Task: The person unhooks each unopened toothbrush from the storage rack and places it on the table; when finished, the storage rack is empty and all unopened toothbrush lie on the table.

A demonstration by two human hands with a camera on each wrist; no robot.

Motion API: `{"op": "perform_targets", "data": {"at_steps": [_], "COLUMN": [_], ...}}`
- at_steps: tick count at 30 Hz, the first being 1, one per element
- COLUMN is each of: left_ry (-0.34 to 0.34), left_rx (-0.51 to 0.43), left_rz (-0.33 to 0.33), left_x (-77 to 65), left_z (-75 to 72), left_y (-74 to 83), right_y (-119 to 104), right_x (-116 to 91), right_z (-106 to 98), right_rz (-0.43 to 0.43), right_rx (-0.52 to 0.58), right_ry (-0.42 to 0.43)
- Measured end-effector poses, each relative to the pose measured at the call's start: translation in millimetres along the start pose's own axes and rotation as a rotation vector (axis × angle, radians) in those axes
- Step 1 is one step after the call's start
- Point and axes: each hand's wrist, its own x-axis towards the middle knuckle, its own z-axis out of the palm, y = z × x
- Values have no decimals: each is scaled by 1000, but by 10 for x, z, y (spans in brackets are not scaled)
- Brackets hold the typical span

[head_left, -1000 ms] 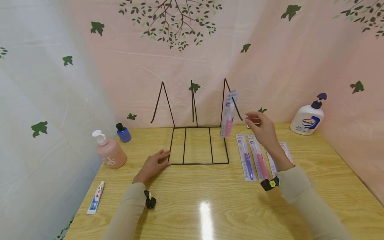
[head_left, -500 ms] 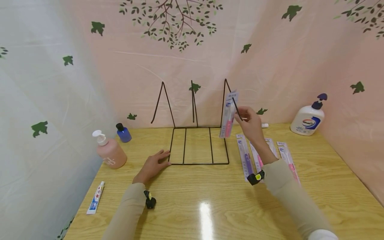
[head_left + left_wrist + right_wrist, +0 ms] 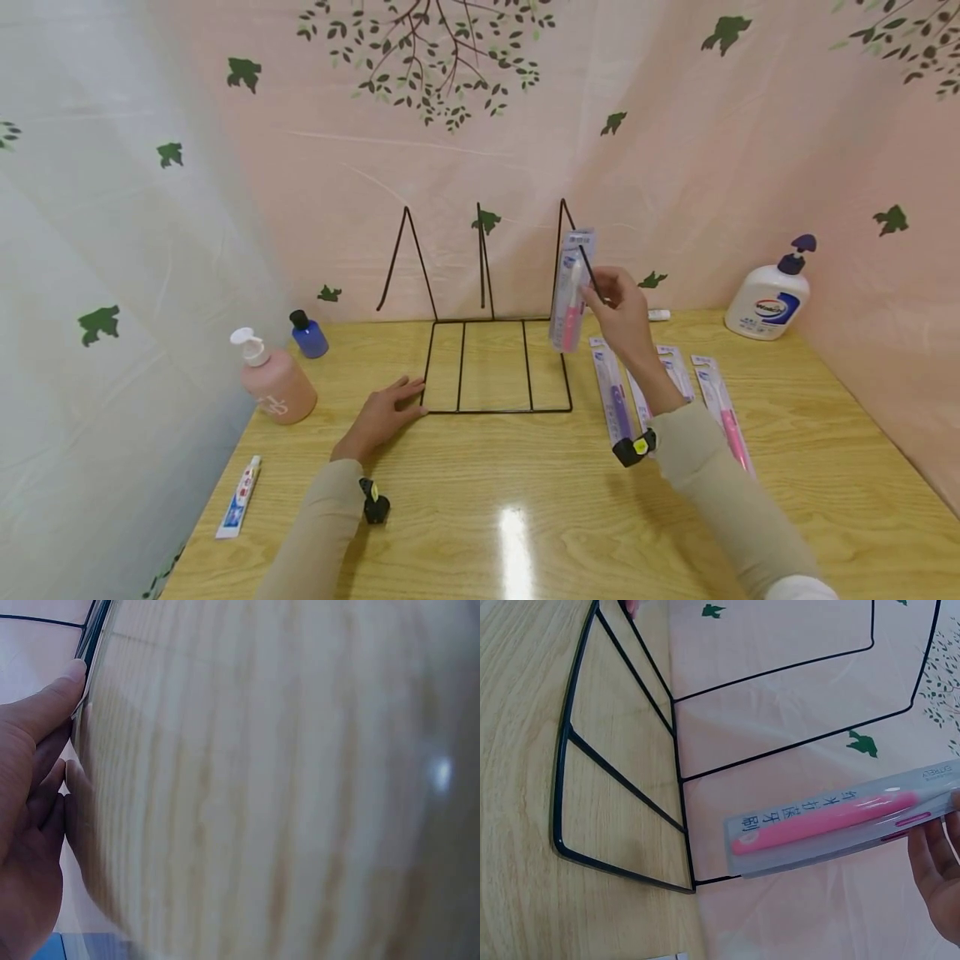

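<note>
A packaged pink toothbrush (image 3: 572,310) hangs on the right hook of a black wire rack (image 3: 495,411), upright in the head view. My right hand (image 3: 621,312) pinches the pack's right edge, beside the hook's free end. In the right wrist view, the pack (image 3: 832,821) slants across, and fingers (image 3: 930,859) touch its lower edge; the thumb is hidden. My left hand (image 3: 384,418) rests on the table at the rack's front left corner, fingers extended and touching the wire. The left wrist view shows the thumb (image 3: 56,697) against the dark wire.
Several packaged toothbrushes, including a purple one (image 3: 617,404) and a pink one (image 3: 726,417), lie on the right of the table. A white pump bottle (image 3: 767,300) stands behind. On the left are a pink pump bottle (image 3: 279,385), a blue bottle (image 3: 309,335) and a toothpaste tube (image 3: 240,497).
My right hand has moved left from beside the hook to the hanging pack and taken its edge. The pack has straightened and dropped slightly. My left hand has stayed put.
</note>
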Motion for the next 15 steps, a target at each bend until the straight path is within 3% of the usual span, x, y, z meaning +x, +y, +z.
{"op": "perform_targets", "data": {"at_steps": [5,15], "left_ry": [0,-12], "left_rx": [-15,-5], "left_rz": [-5,-25], "left_x": [-1,-11], "left_z": [0,-14], "left_y": [7,44], "right_y": [0,-111], "right_x": [-47,-157], "right_z": [-33,-151], "right_rz": [-22,-8], "right_rx": [60,-1], "right_ry": [-16,-63]}}
